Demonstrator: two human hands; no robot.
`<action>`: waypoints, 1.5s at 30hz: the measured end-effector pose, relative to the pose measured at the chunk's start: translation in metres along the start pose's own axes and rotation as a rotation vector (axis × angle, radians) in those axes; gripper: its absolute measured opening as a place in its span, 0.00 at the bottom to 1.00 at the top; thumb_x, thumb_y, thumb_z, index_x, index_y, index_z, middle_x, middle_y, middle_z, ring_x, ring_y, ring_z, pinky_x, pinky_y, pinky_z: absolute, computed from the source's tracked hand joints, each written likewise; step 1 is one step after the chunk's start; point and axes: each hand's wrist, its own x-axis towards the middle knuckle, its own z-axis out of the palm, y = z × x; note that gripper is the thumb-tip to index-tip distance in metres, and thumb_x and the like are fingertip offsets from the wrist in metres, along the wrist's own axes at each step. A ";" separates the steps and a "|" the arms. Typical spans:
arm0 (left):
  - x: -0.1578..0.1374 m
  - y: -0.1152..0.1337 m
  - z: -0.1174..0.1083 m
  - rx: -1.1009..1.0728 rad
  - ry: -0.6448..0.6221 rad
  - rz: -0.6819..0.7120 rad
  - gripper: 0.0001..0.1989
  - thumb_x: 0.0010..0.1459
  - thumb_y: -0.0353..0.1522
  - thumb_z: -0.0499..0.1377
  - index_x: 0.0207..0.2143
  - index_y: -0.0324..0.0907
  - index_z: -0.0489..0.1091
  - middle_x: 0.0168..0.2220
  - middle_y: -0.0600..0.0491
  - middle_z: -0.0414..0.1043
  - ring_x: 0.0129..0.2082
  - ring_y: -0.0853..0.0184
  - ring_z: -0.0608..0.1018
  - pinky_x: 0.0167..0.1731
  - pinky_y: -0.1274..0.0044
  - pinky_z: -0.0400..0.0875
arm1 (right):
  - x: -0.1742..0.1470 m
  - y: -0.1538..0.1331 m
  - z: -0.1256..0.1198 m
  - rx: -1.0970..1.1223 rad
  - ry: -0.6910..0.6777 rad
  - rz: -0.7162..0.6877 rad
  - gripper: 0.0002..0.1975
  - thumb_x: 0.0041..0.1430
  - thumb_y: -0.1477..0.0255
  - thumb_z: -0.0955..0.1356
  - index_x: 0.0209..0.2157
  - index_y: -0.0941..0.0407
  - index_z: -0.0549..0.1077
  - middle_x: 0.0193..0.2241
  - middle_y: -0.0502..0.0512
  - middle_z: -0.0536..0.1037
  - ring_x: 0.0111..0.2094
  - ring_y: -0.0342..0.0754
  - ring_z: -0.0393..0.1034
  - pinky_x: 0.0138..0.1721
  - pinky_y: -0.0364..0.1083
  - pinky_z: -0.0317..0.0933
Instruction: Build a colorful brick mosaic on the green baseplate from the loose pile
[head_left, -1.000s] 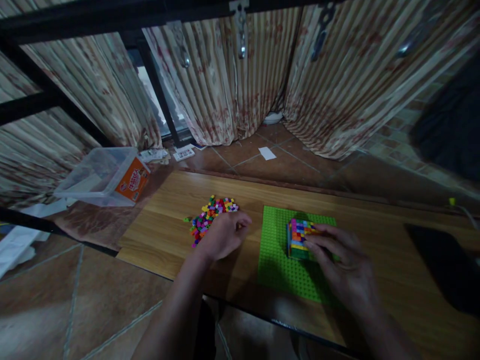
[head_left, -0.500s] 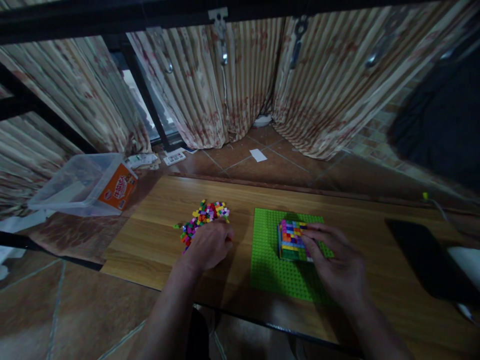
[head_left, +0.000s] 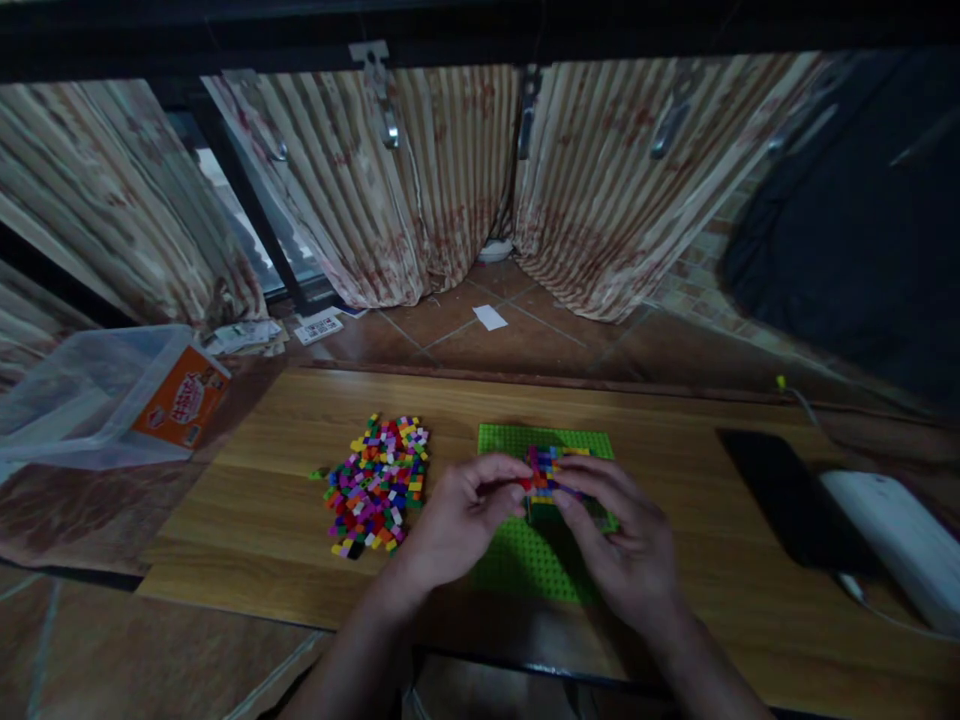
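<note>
A green studded baseplate [head_left: 517,570] lies on the table, bearing a small block structure [head_left: 546,462] of many-coloured toy bricks. My left hand [head_left: 461,525] is at the structure's left side, pinching a small red brick [head_left: 526,485] between thumb and forefinger. On the right, my right hand [head_left: 626,535] is closed about the structure, its thumb and fingers bent over the top and near side. Both hands hide much of the structure. A spread pile of loose coloured bricks [head_left: 379,480] lies left of the baseplate.
The wooden table [head_left: 247,520] has a dark phone-like slab [head_left: 795,500] at its right, beside a white device [head_left: 892,540] with a cable. Beyond the left edge stands a clear plastic box [head_left: 97,400] with an orange label. Curtains [head_left: 450,180] hang behind.
My left hand has moved right, from the loose pile to the structure, with a red brick in its fingers. My right hand stays at the structure. The view has shifted right.
</note>
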 end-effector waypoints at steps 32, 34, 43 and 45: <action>0.011 -0.009 0.012 0.348 0.135 -0.102 0.11 0.59 0.29 0.55 0.40 0.40 0.76 0.33 0.52 0.78 0.33 0.67 0.77 0.33 0.78 0.69 | 0.001 0.032 -0.014 -0.199 -0.133 0.036 0.07 0.61 0.64 0.68 0.36 0.49 0.78 0.48 0.54 0.74 0.48 0.54 0.68 0.48 0.58 0.65; 0.011 -0.008 0.013 0.352 0.126 -0.100 0.11 0.59 0.29 0.55 0.41 0.39 0.76 0.35 0.52 0.78 0.34 0.67 0.77 0.34 0.77 0.69 | 0.002 0.033 -0.012 -0.201 -0.119 0.028 0.06 0.61 0.64 0.68 0.35 0.49 0.78 0.47 0.54 0.74 0.48 0.54 0.68 0.48 0.58 0.64; 0.011 -0.016 0.014 0.364 0.100 -0.083 0.10 0.59 0.28 0.54 0.39 0.40 0.75 0.37 0.51 0.78 0.37 0.65 0.78 0.38 0.76 0.71 | -0.001 0.034 -0.010 -0.199 -0.047 0.005 0.05 0.59 0.65 0.70 0.32 0.50 0.77 0.44 0.54 0.76 0.46 0.53 0.69 0.47 0.56 0.64; 0.010 -0.016 0.014 0.370 0.097 -0.084 0.09 0.59 0.28 0.54 0.37 0.40 0.74 0.36 0.51 0.78 0.37 0.66 0.78 0.38 0.76 0.71 | -0.001 0.036 -0.012 -0.195 -0.048 0.024 0.05 0.58 0.64 0.70 0.32 0.50 0.78 0.44 0.54 0.76 0.46 0.54 0.70 0.48 0.57 0.64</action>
